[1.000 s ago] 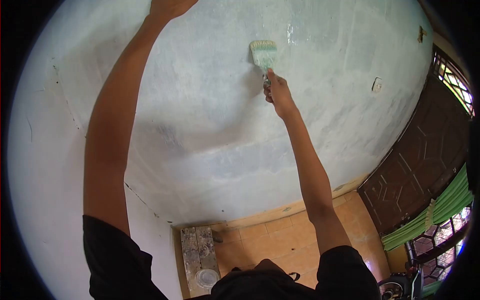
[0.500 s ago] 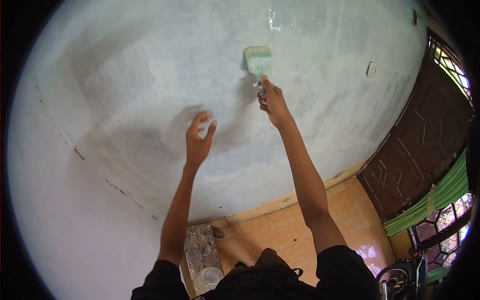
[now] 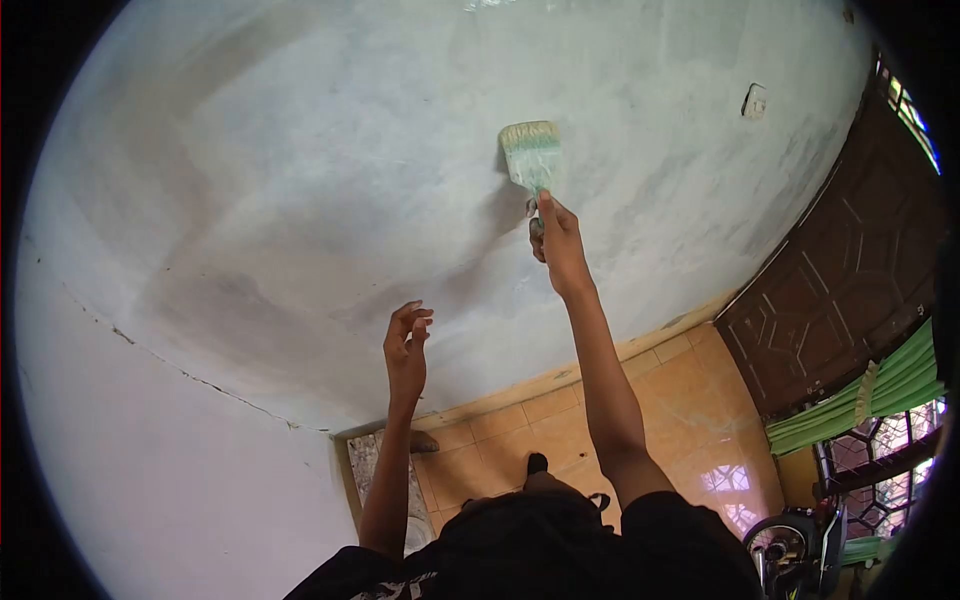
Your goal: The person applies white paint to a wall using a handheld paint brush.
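My right hand (image 3: 556, 238) is wrapped round the handle of a wide, paint-stained brush (image 3: 532, 160). The brush points upward, with its pale bristles at or close to the whitish, patchy wall (image 3: 340, 200); exact contact is unclear. Lower and to the left, my left hand (image 3: 408, 340) is raised in front of the wall with curled fingers that are apart and hold nothing. Shadows of my arms fall across the wall.
A light switch (image 3: 754, 101) is on the wall at upper right. Beyond it are a brown door (image 3: 840, 270), a green curtain (image 3: 870, 390) and a motorcycle (image 3: 790, 550). A speckled bench (image 3: 365, 460) stands on the orange tiled floor (image 3: 560, 440).
The view has shifted. Both my hands and the brush appear lower in the picture, my right hand still on the brush. My left hand has turned, its fingers more curled.
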Available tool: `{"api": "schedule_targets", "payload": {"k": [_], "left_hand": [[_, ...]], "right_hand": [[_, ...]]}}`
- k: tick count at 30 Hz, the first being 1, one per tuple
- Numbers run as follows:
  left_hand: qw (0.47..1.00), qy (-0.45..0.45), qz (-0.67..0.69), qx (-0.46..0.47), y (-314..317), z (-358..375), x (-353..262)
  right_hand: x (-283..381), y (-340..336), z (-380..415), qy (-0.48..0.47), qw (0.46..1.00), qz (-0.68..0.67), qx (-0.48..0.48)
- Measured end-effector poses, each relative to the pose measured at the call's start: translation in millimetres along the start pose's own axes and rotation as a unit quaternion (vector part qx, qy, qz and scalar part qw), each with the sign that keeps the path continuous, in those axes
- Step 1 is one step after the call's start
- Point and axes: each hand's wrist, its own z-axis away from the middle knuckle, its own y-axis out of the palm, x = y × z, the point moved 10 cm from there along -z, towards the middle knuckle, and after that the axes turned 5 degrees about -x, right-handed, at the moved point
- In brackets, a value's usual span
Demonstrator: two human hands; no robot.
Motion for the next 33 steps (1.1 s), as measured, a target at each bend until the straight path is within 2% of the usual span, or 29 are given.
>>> {"api": "schedule_targets", "payload": {"k": [3, 6, 8, 12, 15, 17, 19, 21, 22, 23, 25, 26, 29, 33], "left_hand": [[1.000, -0.010, 0.009, -0.015, 21.1, 2.4, 5.2], [1.000, -0.019, -0.018, -0.009, 43.0, 9.7, 26.7], [0.998, -0.009, -0.056, -0.004, 55.8, 13.8, 31.4], [0.997, 0.017, -0.080, -0.015, 79.5, 1.1, 19.1], [0.984, 0.110, -0.130, -0.046, 91.3, -10.1, -7.4], [0.962, 0.182, -0.194, -0.066, 96.3, -12.2, -28.1], [0.917, 0.267, -0.282, -0.090, 100.9, -10.2, -45.4], [0.926, 0.247, -0.273, -0.089, 98.5, -13.0, -37.5], [0.926, 0.243, -0.274, -0.094, 96.8, -13.1, -36.4], [0.926, 0.238, -0.276, -0.098, 94.6, -12.7, -35.3], [0.894, 0.256, -0.350, -0.112, 96.5, -11.9, -42.8], [0.876, 0.265, -0.385, -0.117, 98.2, -11.7, -45.2], [0.861, 0.291, -0.394, -0.135, 102.4, -23.0, -50.8], [0.851, 0.271, -0.429, -0.138, 112.1, -49.1, -50.5]], "right_hand": [[-31.2, -23.3, -15.4, 0.015, 1.000, 0.016, 0.012], [-101.5, -51.2, 14.5, 0.078, 0.996, 0.031, 0.001], [-119.1, -63.4, 35.9, 0.107, 0.994, 0.036, -0.002], [-52.8, -67.2, 21.2, 0.087, 0.996, 0.011, 0.006], [-10.2, -67.5, -15.8, 0.048, 0.999, -0.019, 0.017], [-13.9, -73.9, -27.6, 0.020, 0.999, -0.016, 0.024], [-55.3, -88.6, -34.6, -0.010, 1.000, 0.013, 0.020], [-103.7, -103.9, -15.5, 0.015, 1.000, 0.023, 0.014], [-124.2, -110.4, -0.5, 0.062, 0.997, 0.045, 0.008], [-127.5, -112.2, 9.4, 0.077, 0.996, 0.045, 0.006], [-119.7, -112.9, 21.3, 0.104, 0.994, 0.046, -0.001], [-97.5, -107.4, 12.3, 0.033, 0.999, 0.041, 0.008], [-34.5, -90.2, -26.4, 0.042, 0.999, 0.019, -0.004], [-42.4, -95.9, -55.2, 0.021, 0.999, 0.035, -0.016]]}}
